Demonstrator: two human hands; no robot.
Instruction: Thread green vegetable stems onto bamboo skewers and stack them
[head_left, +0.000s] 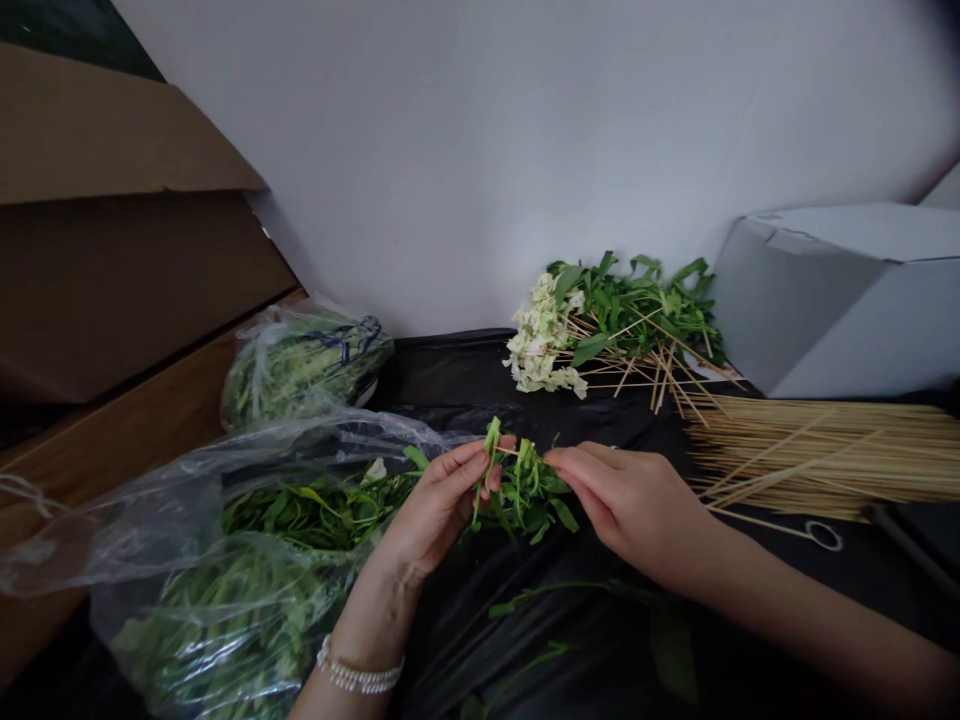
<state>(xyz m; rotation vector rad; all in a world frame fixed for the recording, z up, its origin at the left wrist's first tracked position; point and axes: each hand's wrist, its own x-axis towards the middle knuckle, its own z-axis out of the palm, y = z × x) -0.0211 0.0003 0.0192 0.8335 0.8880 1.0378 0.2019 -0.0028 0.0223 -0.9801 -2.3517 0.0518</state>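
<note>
In front of me, my left hand [454,485] pinches a leafy green [491,440] by its stem. A short length of thin wooden skewer [508,451] shows between that green and a bunch of leafy greens [529,480] threaded on it. My right hand [637,505] is closed at the bunch's right side, its fingertips pinching the skewer, most of which the hand hides. Below my left hand lie loose greens [300,515] in an opened clear plastic bag [150,530].
Behind my hands lies a pile of filled skewers with leafy greens [637,300] and pale cabbage-like pieces [544,335]. Bare skewers [825,450] lie at right near a ring-like handle [825,536]. A white box [840,300], a tied bag of greens [300,365] and a cardboard box [127,290] stand around.
</note>
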